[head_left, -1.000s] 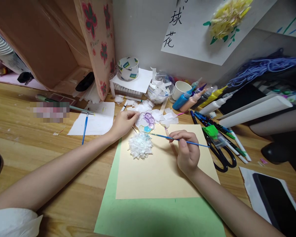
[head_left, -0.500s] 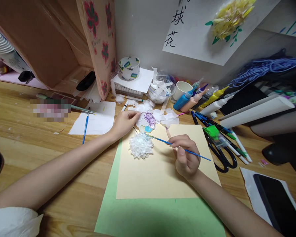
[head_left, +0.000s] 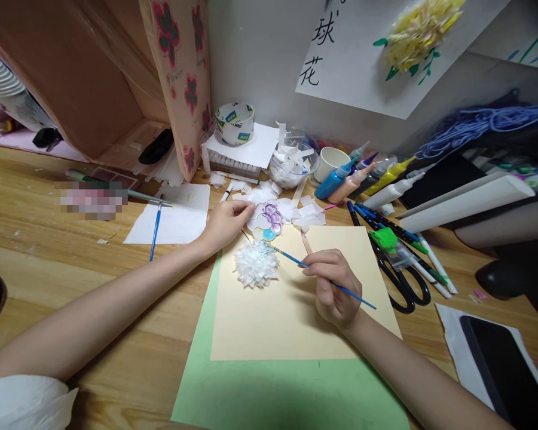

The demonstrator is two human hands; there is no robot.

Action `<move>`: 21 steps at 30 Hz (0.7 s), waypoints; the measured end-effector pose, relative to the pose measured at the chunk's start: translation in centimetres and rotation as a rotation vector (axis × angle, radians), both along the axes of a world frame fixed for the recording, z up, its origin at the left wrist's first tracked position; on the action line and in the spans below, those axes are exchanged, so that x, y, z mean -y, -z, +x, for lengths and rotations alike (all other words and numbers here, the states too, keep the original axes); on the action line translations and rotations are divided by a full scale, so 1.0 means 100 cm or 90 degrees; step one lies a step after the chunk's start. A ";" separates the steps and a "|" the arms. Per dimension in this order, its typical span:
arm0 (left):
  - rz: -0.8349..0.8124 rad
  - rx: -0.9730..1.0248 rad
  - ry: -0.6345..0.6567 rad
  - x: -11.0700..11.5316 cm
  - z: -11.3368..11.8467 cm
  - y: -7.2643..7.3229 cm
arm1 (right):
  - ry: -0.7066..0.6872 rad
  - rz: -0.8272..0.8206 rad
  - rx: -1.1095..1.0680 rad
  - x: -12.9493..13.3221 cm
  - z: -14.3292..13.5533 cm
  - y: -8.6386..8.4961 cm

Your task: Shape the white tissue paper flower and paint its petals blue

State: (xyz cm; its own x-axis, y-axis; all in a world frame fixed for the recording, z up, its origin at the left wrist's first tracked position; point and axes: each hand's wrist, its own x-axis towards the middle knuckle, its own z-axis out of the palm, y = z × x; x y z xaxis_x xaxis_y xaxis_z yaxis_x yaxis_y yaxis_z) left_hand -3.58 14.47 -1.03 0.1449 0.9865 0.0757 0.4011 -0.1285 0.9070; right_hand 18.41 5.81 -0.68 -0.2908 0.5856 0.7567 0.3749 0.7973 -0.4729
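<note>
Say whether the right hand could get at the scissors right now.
Probably, if freed first: the right hand holds a blue paintbrush, but the black scissor handles lie exposed nearby.

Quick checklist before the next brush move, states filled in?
1. Brush gripped in right hand: ok.
2. Flower lying on cream sheet: ok.
3. Blue paint present in palette: ok, purple too.
4. Palette surroundings free of scraps: not ok, they crowd it.
5. Palette steadied by left hand: cannot tell; fingertips at its edge, contact unclear.
6. Brush tip touching flower: cannot tell; it is at the upper edge.
</note>
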 end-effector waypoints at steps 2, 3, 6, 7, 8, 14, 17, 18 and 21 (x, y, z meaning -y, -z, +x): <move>0.002 0.001 -0.003 0.000 0.000 0.001 | -0.011 0.017 0.030 0.001 0.000 -0.002; 0.001 0.002 -0.004 0.000 0.000 0.001 | -0.013 0.019 0.044 0.001 0.000 -0.003; -0.004 0.007 -0.006 -0.001 0.000 0.002 | -0.008 0.029 0.055 0.002 -0.001 -0.004; -0.005 0.007 -0.005 -0.001 0.000 0.003 | -0.003 0.035 0.050 0.003 0.000 -0.004; -0.005 0.007 -0.006 -0.001 0.000 0.003 | 0.002 0.039 0.046 0.003 0.000 -0.004; -0.012 0.014 -0.003 0.001 0.000 0.000 | -0.003 0.025 0.054 0.003 -0.001 -0.003; -0.009 0.009 -0.005 0.001 0.000 -0.001 | -0.002 0.010 0.044 0.002 -0.001 -0.002; -0.009 0.006 -0.004 0.001 0.000 -0.001 | 0.001 0.009 0.036 0.002 -0.001 -0.002; -0.007 -0.004 -0.006 0.001 0.001 -0.002 | 0.010 0.011 0.020 0.002 -0.001 0.000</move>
